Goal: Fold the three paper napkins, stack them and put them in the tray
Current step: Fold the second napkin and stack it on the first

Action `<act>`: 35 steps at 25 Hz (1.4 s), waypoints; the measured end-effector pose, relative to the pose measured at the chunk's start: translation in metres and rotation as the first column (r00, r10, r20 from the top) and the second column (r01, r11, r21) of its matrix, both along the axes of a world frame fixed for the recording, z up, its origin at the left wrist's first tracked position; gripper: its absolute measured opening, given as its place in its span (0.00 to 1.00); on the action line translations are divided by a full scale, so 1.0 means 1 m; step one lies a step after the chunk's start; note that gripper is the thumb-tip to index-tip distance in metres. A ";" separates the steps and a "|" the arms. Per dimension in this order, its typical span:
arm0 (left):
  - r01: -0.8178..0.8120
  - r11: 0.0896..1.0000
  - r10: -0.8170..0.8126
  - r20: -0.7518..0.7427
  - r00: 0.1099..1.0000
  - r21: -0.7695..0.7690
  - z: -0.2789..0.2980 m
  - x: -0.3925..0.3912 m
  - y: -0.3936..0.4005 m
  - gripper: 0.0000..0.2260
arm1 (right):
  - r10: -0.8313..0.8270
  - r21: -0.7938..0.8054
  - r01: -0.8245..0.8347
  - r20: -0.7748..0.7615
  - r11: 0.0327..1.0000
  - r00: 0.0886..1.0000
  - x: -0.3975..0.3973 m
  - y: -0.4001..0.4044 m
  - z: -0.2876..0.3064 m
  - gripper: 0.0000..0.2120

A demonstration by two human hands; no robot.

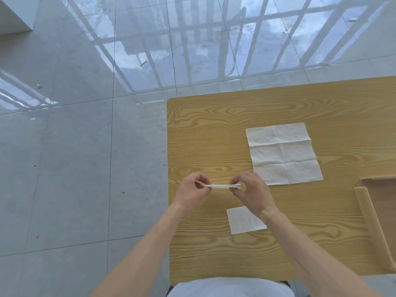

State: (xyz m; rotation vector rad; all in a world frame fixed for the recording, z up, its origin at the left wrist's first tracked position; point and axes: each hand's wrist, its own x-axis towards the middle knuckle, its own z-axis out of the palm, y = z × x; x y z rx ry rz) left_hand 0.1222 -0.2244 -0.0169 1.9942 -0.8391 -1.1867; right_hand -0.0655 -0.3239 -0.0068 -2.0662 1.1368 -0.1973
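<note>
Both hands hold one folded white napkin (221, 186) edge-on above the left part of the table; my left hand (194, 190) pinches its left end and my right hand (251, 189) pinches its right end. A second napkin (243, 220), folded into a small square, lies flat on the table under my right wrist. A third napkin (282, 153) lies unfolded with crease lines, farther back and to the right. The wooden tray (365, 207) sits at the table's right edge, only partly in view.
The light wood-grain table (214, 129) has its left edge just below my left hand. Beyond it is a glossy grey tiled floor (85, 146) with window reflections. A white cabinet corner (15, 16) stands at the far left.
</note>
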 end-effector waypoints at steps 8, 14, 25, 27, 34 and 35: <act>-0.056 0.994 0.055 0.012 0.998 0.099 -0.005 -0.010 0.007 0.05 | -0.163 0.188 0.171 -0.058 0.967 0.985 -0.016 -0.003 -0.008 0.03; -0.151 0.981 0.170 -0.169 0.971 0.120 0.004 -0.051 0.022 0.01 | -0.315 0.419 0.290 -0.009 0.860 0.949 -0.059 0.001 -0.003 0.04; -0.297 0.923 0.337 -0.142 0.931 0.246 -0.016 -0.130 0.054 0.03 | -0.252 0.481 0.279 -0.120 0.831 0.960 -0.115 0.022 -0.018 0.04; -0.307 0.917 0.346 -0.125 0.930 0.256 -0.018 -0.132 0.057 0.03 | -0.238 0.485 0.266 -0.120 0.833 0.964 -0.116 0.020 -0.020 0.04; -0.330 0.902 0.357 -0.048 0.933 0.279 -0.021 -0.130 0.057 0.04 | -0.263 0.464 0.306 -0.157 0.831 0.952 -0.108 0.020 -0.023 0.02; -0.322 0.904 0.347 -0.040 0.937 0.282 -0.022 -0.129 0.057 0.04 | -0.267 0.465 0.310 -0.156 0.829 0.951 -0.107 0.020 -0.024 0.02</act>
